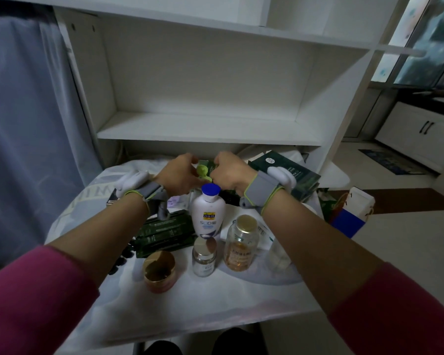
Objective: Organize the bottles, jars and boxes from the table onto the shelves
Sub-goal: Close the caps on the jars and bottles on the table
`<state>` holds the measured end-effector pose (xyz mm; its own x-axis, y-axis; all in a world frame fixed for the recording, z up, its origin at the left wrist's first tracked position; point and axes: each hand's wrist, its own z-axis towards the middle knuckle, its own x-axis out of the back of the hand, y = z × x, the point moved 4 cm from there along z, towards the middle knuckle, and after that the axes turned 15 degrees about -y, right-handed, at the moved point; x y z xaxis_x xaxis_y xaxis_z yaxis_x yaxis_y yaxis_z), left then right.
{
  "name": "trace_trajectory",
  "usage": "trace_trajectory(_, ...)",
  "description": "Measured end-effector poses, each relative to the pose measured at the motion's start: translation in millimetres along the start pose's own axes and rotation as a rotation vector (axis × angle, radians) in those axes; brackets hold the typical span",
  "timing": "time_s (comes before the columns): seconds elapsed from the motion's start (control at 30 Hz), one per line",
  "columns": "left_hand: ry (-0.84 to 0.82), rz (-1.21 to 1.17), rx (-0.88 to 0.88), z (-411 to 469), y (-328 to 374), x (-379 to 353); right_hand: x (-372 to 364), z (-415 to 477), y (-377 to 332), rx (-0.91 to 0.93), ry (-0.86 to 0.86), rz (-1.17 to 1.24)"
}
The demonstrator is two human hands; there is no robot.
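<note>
Head view shows the left hand (178, 172) and the right hand (228, 172) meeting at the far edge of the table (215, 303), fingers of both curled around a green package (205, 170) with a pale green piece on its front. Most fingertips are hidden behind it, so I cannot tell how firm the hold is. The package sits low, at table height and just below the shelf (203, 128).

Nearer the camera stand a white lotion bottle (208, 213) with a blue cap, an amber bottle (241, 242), a small clear jar (204, 257) and a gold-lidded jar (159, 271). Flat dark green boxes (164, 231) lie under the left forearm, and a larger dark box (287, 167) lies beyond the right wrist. A clear bottle (277, 252) is partly hidden by the right arm.

No bottle, jar or box stands on the shelf board yet, nor on the part of the board above that shows. By my reading the task is at its very start. The green package looks like the first item to go up, and everything else on the table is left to move.
</note>
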<state>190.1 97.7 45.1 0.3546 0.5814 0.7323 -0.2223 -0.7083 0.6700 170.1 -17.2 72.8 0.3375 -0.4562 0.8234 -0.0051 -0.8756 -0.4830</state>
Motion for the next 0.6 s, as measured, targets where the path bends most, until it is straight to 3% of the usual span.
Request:
trace_trajectory(0.17,-0.002,-0.044,-0.014,2.2,-1.9,-3.0,-7.9,7.2,6.3,-0.003,-0.001,-0.069)
trace_trajectory(0.6,0.077,-0.059,-0.136,-5.6,-2.7,-6.3,-12.4,13.4,15.1,0.042,0.036,0.054)
